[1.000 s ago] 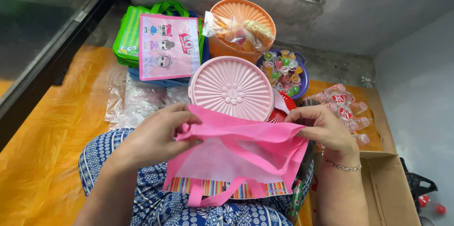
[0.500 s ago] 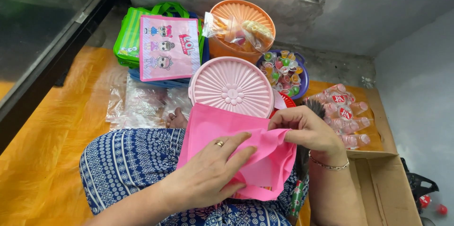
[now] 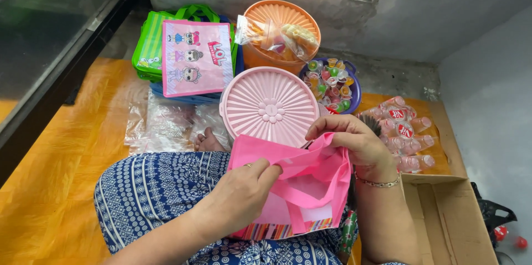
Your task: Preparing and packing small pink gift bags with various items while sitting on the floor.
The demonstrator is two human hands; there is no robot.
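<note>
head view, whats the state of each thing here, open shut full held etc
pink bag: on the lap, mouth pulled open
left hand: pinching the bag's near edge
right hand: gripping the bag's top edge
pink round container: lid on
orange container: lid on, snack packet on top
purple bowl: full of small cups
cardboard box: open

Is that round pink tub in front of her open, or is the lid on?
Shut. The ribbed pink lid sits flat over the whole top, flower knob in the middle, hiding what's inside.

soft even daylight, sharp focus, faint shadows
</note>
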